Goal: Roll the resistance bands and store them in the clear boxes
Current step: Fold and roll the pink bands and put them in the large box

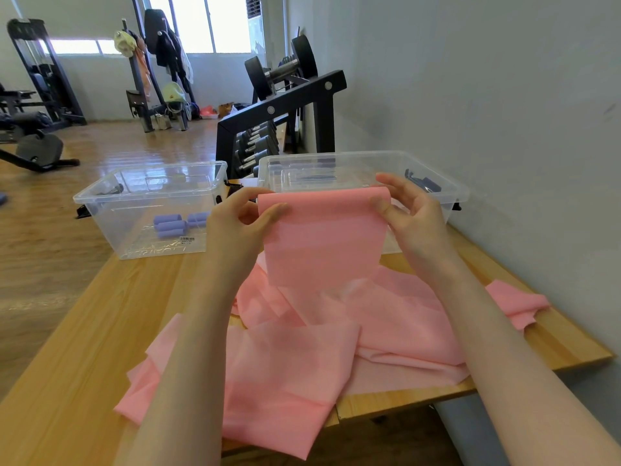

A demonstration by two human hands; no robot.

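I hold a pink resistance band (322, 237) up over the wooden table (84, 348). My left hand (242, 220) pinches its upper left corner and my right hand (410, 210) pinches its upper right corner, where the top edge is folded over. The band hangs down into a loose pink heap (302, 358) on the table. A clear box (148, 210) at the back left holds several rolled purple bands (174, 225). A second clear box (363, 176) stands behind my hands, partly hidden by the band.
A grey wall (504, 129) runs along the table's right side. A black dumbbell rack (279, 119) stands behind the boxes. Gym machines and a coat stand (151, 68) are across the wooden floor. Another pink piece (517, 304) lies near the table's right edge.
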